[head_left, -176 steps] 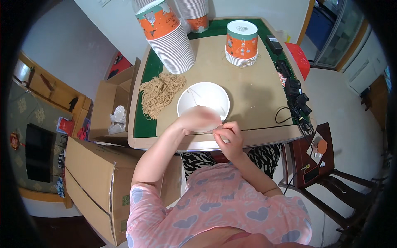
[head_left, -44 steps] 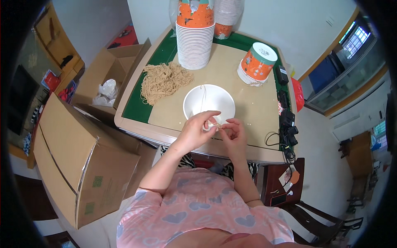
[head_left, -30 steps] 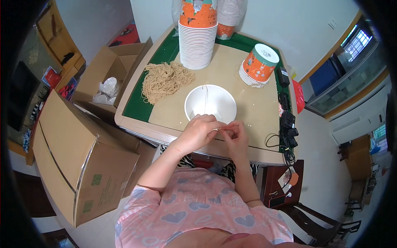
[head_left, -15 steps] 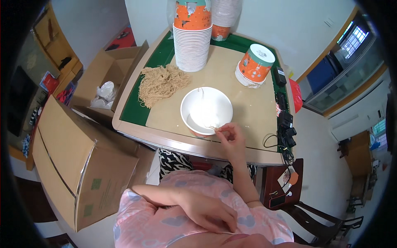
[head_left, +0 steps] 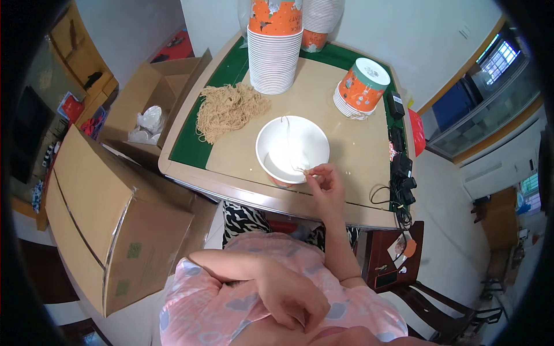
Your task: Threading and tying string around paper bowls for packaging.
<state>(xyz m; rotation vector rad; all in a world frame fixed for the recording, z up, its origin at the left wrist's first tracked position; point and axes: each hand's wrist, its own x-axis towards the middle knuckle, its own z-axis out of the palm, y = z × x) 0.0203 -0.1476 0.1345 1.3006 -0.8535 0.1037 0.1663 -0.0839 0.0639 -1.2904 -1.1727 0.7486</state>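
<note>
A white-lined paper tub (head_left: 277,151) stands near the table's front edge, its mouth facing up. A thin string (head_left: 288,138) hangs over its far rim and runs down inside toward the near right rim. There my right hand (head_left: 329,185) pinches the string's end between thumb and forefinger. My left hand (head_left: 291,297) is drawn up against my chest, over the pink patterned clothing (head_left: 242,288). Its fingers are curled inward; what they hold, if anything, is hidden. Left of the tub lies a loose heap of tan strings (head_left: 226,114).
A tall stack of paper tubs (head_left: 275,60) rises at the back, with another stack (head_left: 321,20) behind it. A short upside-down stack (head_left: 363,89) sits at the right. Black adapters and cables (head_left: 402,167) line the right edge. Cardboard boxes (head_left: 156,236) stand left of the table.
The view has shifted slightly. My right hand still pinches the string at the tub's near rim. My left hand's fingers have curled in more toward my chest.
</note>
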